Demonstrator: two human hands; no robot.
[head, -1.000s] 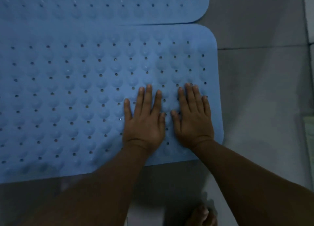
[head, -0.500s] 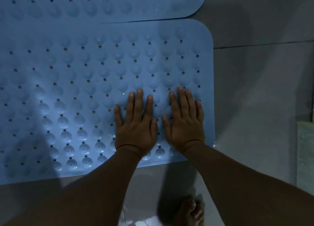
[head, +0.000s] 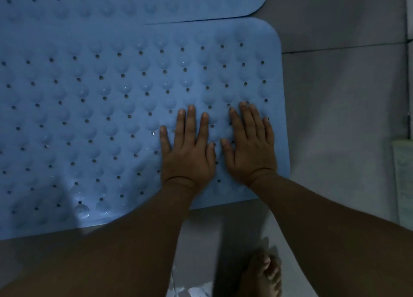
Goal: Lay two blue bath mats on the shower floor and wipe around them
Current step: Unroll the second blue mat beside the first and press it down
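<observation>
1. Head view, the mats. The near bath mat [head: 111,118] lies on the grey tiled shower floor [head: 346,118], bumps and drain holes uppermost. The far bath mat [head: 134,4] lies beyond it; their long edges meet along a seam, and which one overlaps cannot be told. Both mats appear laid; no cloth or wiper for the floor around them is plainly in view.

2. Head view, the hands. The left hand [head: 187,153] and the right hand [head: 250,149] rest flat, palms down, side by side on the near mat's right end, close to its near right corner. Fingers [head: 191,122] are straight and slightly spread. Neither hand holds anything; each is open and pressed on the mat.

3. Head view, surroundings. A bare foot [head: 263,274] stands on the floor just below the near edge. A pale green strip [head: 404,180], too cropped to identify, sits at the right border.

4. Step in hand (judgement). Seating the mat by pressure. To do it well, keep the palms flat and lean weight straight down, so the underside grips the tile instead of sliding.

5. Technique (judgement). Work outward toward the right edge and corner, then along the near edge, where the mat at lower left looks wet and rippled.

6. Caution (judgement). Avoid pushing toward the far mat, which could shift the seam.
</observation>
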